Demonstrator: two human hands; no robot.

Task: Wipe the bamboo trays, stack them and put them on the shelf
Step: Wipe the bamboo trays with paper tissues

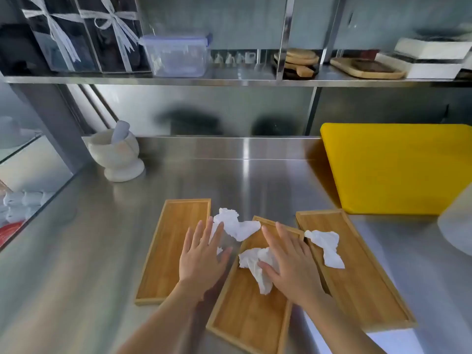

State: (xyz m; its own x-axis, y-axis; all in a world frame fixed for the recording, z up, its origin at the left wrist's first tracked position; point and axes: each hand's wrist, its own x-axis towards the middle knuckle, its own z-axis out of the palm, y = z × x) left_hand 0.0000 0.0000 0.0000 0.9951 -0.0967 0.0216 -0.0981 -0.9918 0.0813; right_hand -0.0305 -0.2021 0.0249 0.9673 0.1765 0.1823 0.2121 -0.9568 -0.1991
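Observation:
Three long bamboo trays lie side by side on the steel counter: a left tray, a middle tray and a right tray. My left hand hovers flat, fingers spread, over the left tray's right edge, holding nothing. My right hand rests fingers spread on a crumpled white tissue in the middle tray. A second tissue lies between the left and middle trays. A third tissue lies on the right tray. The steel shelf runs above the counter.
A yellow cutting board lies at the right. A white mortar with pestle stands back left. The shelf holds a clear plastic box, ribboned boxes, wooden boards and white boxes. A white object sits at the right edge.

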